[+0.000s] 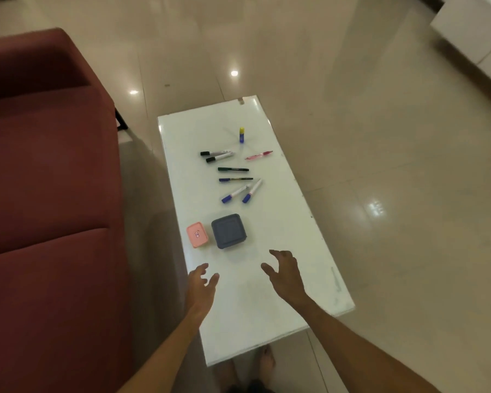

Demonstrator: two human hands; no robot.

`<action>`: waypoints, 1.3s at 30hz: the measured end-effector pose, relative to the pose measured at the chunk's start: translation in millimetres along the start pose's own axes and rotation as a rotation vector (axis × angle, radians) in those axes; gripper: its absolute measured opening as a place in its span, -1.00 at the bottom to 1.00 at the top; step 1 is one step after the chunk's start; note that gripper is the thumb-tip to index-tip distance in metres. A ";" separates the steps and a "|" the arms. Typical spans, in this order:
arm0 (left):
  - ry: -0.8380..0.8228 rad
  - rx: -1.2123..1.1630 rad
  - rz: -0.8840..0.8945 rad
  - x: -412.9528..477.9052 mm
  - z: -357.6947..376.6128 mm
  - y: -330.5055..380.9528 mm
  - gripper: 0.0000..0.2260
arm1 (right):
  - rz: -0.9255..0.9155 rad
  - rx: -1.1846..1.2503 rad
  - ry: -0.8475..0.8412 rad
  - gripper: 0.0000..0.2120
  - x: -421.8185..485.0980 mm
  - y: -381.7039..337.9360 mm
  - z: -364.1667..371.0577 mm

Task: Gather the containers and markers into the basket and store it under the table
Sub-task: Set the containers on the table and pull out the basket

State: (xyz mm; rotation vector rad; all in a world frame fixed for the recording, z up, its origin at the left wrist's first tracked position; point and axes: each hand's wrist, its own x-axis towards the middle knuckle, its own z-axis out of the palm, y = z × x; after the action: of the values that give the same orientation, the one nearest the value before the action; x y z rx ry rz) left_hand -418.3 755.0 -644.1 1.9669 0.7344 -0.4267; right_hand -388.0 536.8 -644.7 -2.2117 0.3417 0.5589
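On the white table (281, 222) lie a blue-grey square container (228, 231) and a small pink container (197, 235) side by side. Beyond them several markers are scattered: two blue-capped (242, 191), two dark pens (234, 174), two black-capped (217, 156) and a pink pen (258, 155). A yellow-and-blue glue stick (241, 134) stands upright at the far end. My left hand (201, 285) and my right hand (285, 273) hover over the near part of the table, fingers loosely spread, holding nothing. No basket is in view.
A dark red sofa (48, 208) runs along the table's left side with a narrow gap between them. Glossy beige floor tiles (394, 165) surround the table on the right and far side. A white cabinet (476, 32) stands at the top right. A bare foot (267, 361) shows under the table's near edge.
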 end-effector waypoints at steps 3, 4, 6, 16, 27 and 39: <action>-0.061 0.043 0.129 -29.7 5.4 27.9 -0.65 | -0.046 0.034 0.047 -0.54 -27.9 -9.7 -29.3; -0.073 0.050 0.165 -42.7 6.5 38.2 -0.66 | -0.059 0.032 0.058 -0.54 -39.4 -12.6 -42.6; -0.093 0.077 0.213 -53.0 12.1 52.4 -0.67 | -0.080 0.023 0.082 -0.54 -48.9 -16.1 -60.7; 0.013 0.097 0.238 -93.6 89.3 122.2 -0.65 | -0.264 -0.039 -0.012 -0.55 -15.3 20.0 -179.0; 0.387 -0.047 0.064 -169.1 204.1 194.6 -0.66 | -0.572 -0.250 -0.347 -0.56 53.0 35.4 -298.2; 0.725 -0.273 -0.103 -242.0 342.2 235.3 -0.68 | -0.882 -0.429 -0.548 -0.56 78.4 70.7 -382.7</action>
State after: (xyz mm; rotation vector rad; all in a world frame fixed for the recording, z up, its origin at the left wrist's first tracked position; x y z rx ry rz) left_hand -445.9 293.2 -513.5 1.8126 1.2726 0.3461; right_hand -243.0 192.4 -510.5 -2.1936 -1.0715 0.7272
